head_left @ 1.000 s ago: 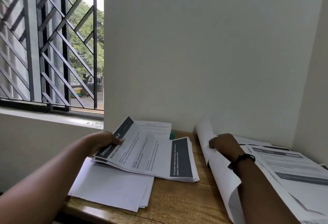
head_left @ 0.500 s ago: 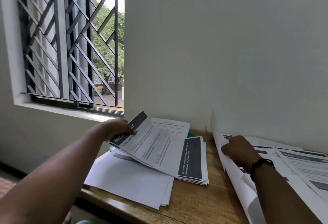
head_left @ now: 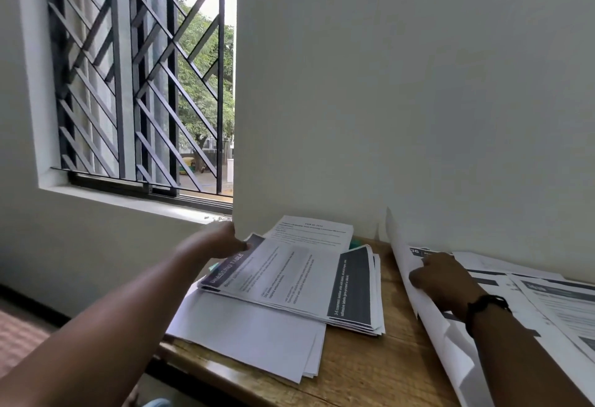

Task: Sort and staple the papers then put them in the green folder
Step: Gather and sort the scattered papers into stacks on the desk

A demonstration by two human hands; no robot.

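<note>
My left hand [head_left: 222, 240] grips the far left corner of the printed stack [head_left: 289, 281], thumb on top over the dark header band that reads "DRESSING TABLE", the other fingers hidden beneath, so that corner stands a little above what lies under it. The stack stretches rightward from my grip toward the middle of the wooden table [head_left: 363, 371], its far end marked by a second dark band. Under it, nearer the table's front left corner, lies a pile of blank-faced sheets [head_left: 251, 339], which overhangs the front edge slightly. Behind the stack, against the wall [head_left: 402, 91], lies another printed page [head_left: 312, 232], and just right of that page a small patch of green [head_left: 354, 243] peeps out; it may be the green folder, but I cannot tell for certain. My right hand [head_left: 446, 281], with a black wristband [head_left: 486, 306] on the wrist, lies on the spread of printed papers [head_left: 547, 297] along the table's right side. Its fingers are bent, and one fingertip presses a page near the back edge. Just left of that hand a large sheet [head_left: 405, 265] curls upright, its white back turned toward the stack; whether my thumb pinches it I cannot make out. Between the two hands bare wood shows. A barred window [head_left: 138, 78] stands beyond the table's left end.
</note>
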